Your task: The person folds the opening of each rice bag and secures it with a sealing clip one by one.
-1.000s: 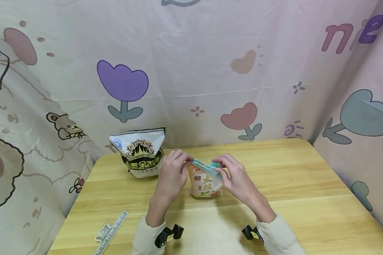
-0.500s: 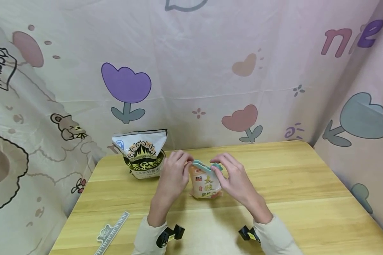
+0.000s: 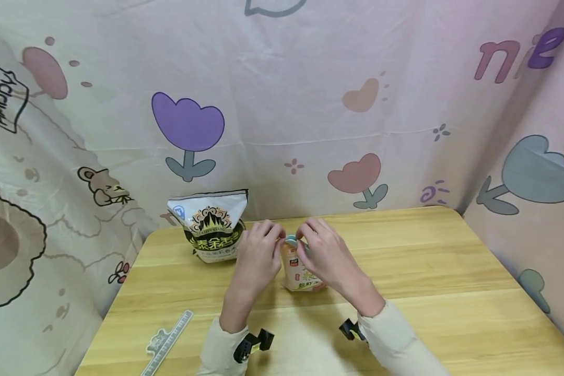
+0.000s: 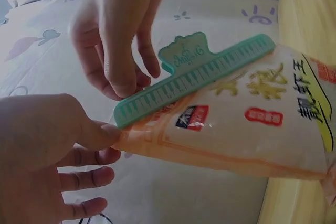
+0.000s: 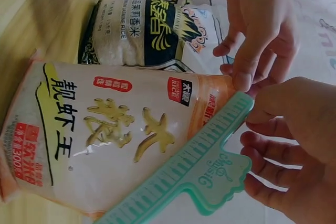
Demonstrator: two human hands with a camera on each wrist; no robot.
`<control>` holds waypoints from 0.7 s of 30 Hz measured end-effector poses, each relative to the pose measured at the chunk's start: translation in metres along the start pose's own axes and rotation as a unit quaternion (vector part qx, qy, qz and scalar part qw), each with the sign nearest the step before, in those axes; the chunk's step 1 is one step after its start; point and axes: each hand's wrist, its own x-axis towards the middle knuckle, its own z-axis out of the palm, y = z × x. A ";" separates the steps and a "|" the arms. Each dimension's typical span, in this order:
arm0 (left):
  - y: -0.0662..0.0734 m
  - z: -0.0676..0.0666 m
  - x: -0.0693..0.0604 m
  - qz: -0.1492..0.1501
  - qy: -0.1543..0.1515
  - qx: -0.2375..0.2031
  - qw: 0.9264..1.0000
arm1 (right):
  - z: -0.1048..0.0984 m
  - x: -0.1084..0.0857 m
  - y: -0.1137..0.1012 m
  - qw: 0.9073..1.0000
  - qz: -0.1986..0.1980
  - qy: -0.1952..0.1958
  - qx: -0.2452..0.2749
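A small rice bag with orange edges stands upright on the table. Across its top lies a teal sealing clip with a piano-key pattern, slanted over the bag, its tab pointing away from it. My left hand pinches the bag's top left corner between thumb and index finger, the other fingers loosely bent. Close beside it, my right hand pinches the clip's end nearest that corner with thumb and fingers. In the head view the right hand hides most of the clip and part of the bag.
A larger white and black jasmine rice bag stands behind on the left. A pale piano-patterned clip lies at the table's front left. A printed cloth hangs behind the wooden table.
My right hand has moved left along the clip, from its tab side to the end by my left hand. The left hand keeps its pinch on the bag corner.
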 end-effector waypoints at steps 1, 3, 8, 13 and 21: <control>0.001 0.001 0.000 0.003 -0.002 0.008 1.000 | 0.000 0.001 0.000 1.000 -0.001 -0.003 -0.006; 0.002 0.002 0.000 0.005 -0.004 0.020 1.000 | -0.001 0.002 0.000 1.000 -0.004 -0.010 -0.018; 0.003 0.003 0.000 -0.001 0.003 0.031 1.000 | -0.003 0.008 -0.002 0.998 -0.018 -0.031 -0.056; 0.005 0.002 0.000 0.001 0.007 0.035 0.999 | -0.005 0.013 -0.006 0.992 -0.026 -0.046 -0.115; 0.012 0.004 0.000 0.009 0.009 0.060 0.998 | -0.014 0.015 -0.007 0.985 -0.027 -0.082 -0.150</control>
